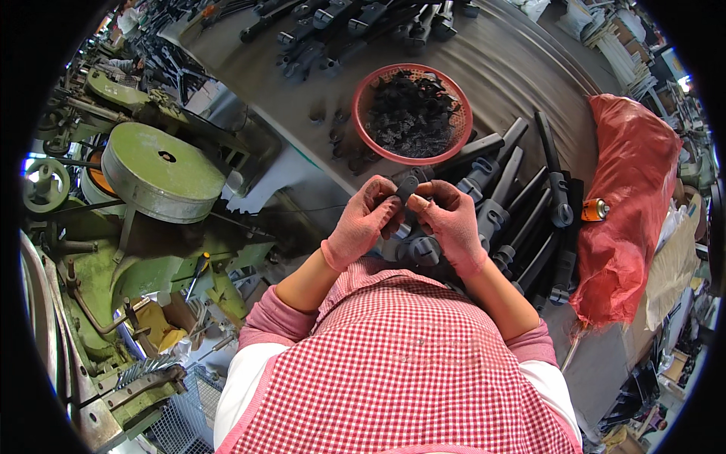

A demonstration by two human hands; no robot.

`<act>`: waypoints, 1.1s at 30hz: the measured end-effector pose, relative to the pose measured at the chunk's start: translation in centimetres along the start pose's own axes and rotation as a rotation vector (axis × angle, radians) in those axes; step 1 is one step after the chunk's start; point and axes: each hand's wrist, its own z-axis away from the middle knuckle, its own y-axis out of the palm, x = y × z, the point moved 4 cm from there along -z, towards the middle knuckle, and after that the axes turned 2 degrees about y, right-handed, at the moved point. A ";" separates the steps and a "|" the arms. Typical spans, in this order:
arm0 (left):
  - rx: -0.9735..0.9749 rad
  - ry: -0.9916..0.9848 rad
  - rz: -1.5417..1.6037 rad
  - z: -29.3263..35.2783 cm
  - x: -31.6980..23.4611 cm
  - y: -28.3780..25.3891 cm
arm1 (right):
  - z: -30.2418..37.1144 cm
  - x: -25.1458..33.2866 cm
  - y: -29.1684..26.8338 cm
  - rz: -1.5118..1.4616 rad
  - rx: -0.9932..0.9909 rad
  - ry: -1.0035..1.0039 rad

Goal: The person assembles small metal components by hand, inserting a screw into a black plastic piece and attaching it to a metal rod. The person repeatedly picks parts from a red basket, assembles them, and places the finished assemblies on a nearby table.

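Pink knit gloves on both hands, fingertips stained dark, meeting mid-frame just above centre. Dark grey piece (408,186), flat with a rounded end, sits between them. Key relation: long axis runs roughly up-down in frame, top leaning slightly right, rounded end up and clear of the fingers. Left hand (370,216) is on its left side, fingers curled, thumb pressed in, pinching it. Right hand (451,221) is at its right edge, thumb and forefinger drawn together; can't tell if they grip it or only rest against it. Neither hand is clearly nearer.

Counts: one piece at the fingers. One red basket (414,160), upper middle, with a heap of small black parts (408,113), too tangled to count. One grey slotted fitting (424,250) just below the hands; contact unclear. Dark tubes (533,253) right of centre: several, overlapping, no firm count. One orange can (595,209) and one red sack (631,166), right side. One green drum (162,170), left.
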 end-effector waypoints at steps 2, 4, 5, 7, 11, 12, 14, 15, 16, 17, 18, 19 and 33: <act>0.019 -0.033 0.017 0.0 0.1 -1.4 | -0.7 -1.3 0.8 -0.002 -0.038 0.005; 0.021 -0.089 0.024 0.0 0.1 -2.7 | -1.6 -2.3 1.5 -0.001 -0.057 -0.009; 0.019 -0.095 0.064 -0.2 0.0 -3.3 | -2.2 -2.7 1.9 -0.007 -0.065 -0.024; 0.038 -0.108 0.151 -0.7 -0.4 -4.3 | -3.5 -3.2 2.6 0.085 -0.012 -0.004; -0.021 -0.145 0.179 -1.7 0.1 -7.0 | -6.2 -3.5 3.8 0.202 0.127 0.029; -0.065 -0.131 0.167 -2.0 0.7 -8.1 | -7.0 -3.7 3.9 0.184 0.158 0.087; -0.273 -0.144 -0.012 -2.9 2.4 -11.7 | -8.2 -4.1 4.4 0.009 0.254 0.154; -0.321 -0.065 -0.068 -3.6 3.1 -13.7 | -8.8 -4.3 4.1 -0.027 0.178 0.198; -0.471 -0.038 -0.336 -4.9 3.7 -16.9 | -9.2 -4.4 3.8 -0.077 0.102 0.219; -0.575 0.035 -0.551 -6.5 4.0 -20.1 | -9.5 -4.5 3.3 -0.133 0.033 0.238; -0.602 0.126 -0.889 -8.0 4.3 -22.4 | -9.5 -4.4 3.0 -0.333 0.035 0.265; -0.622 0.178 -1.191 -9.7 4.8 -24.5 | -9.5 -4.3 2.9 -0.564 0.075 0.317; 0.206 0.698 -1.425 -26.3 5.9 -5.1 | -3.1 -1.8 -4.4 -0.427 -0.220 0.218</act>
